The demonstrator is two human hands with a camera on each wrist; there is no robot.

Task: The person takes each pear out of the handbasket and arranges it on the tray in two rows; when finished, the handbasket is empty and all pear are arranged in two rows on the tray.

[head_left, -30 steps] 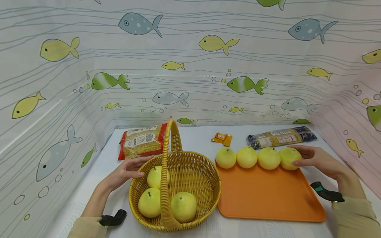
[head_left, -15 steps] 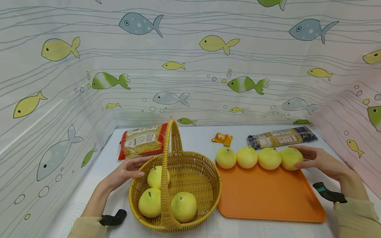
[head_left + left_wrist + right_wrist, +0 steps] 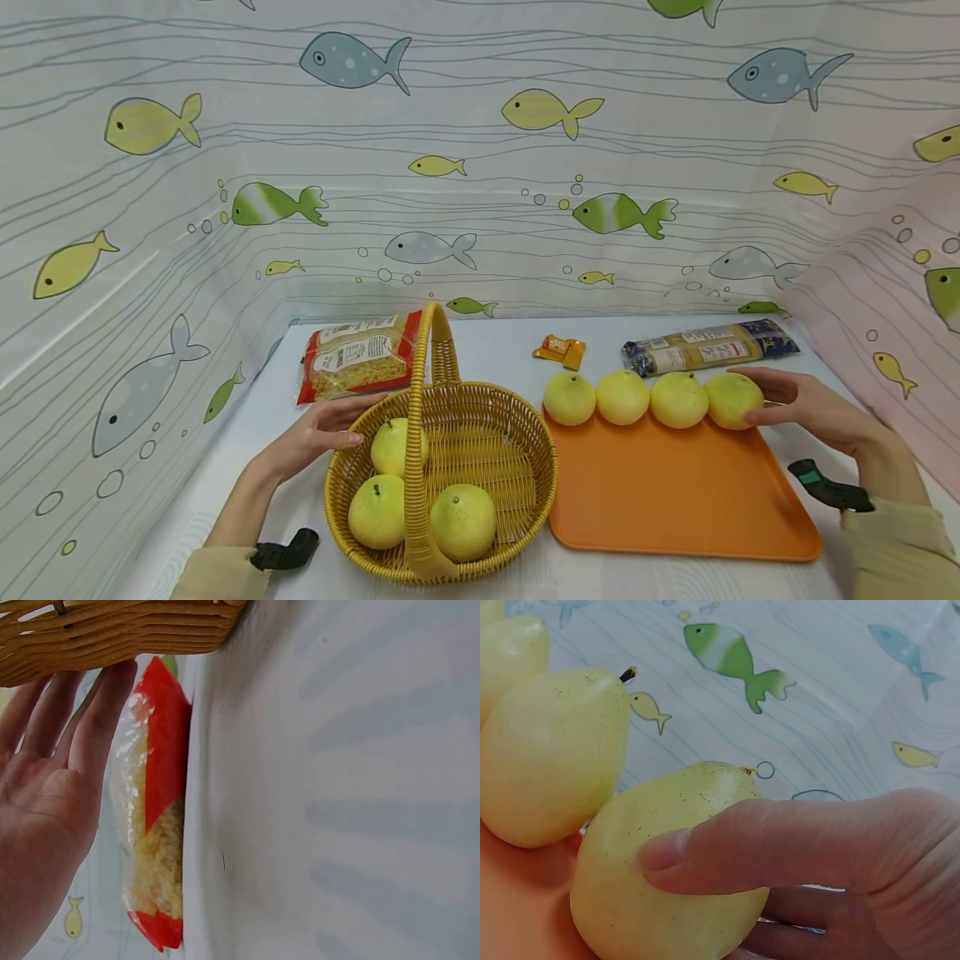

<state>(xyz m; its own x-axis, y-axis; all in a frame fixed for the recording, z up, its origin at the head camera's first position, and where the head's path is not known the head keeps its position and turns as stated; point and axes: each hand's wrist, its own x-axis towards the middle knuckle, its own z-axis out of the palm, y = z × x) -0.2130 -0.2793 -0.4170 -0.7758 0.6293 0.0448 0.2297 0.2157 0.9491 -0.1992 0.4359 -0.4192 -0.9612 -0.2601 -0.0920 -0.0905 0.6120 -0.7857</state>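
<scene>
Barely anything has moved: right hand (image 3: 808, 410) grips rightmost pear (image 3: 729, 402), left hand (image 3: 313, 432) rests straight-fingered against basket (image 3: 491, 467).

a white surface (image 3: 487, 350) was marked with pale blue-grey streaks towards its near part. on its left half a woven basket (image 3: 487, 454) was stood upright, and just beside it, to the right, an orange tray (image 3: 678, 496) was laid flat. behind the basket, a red-edged clear bag of pasta (image 3: 360, 362) was placed. farther right, near the back edge, a small orange packet (image 3: 557, 350) was set, and behind the tray a long blue-ended packet (image 3: 701, 347) was laid lengthwise.
</scene>
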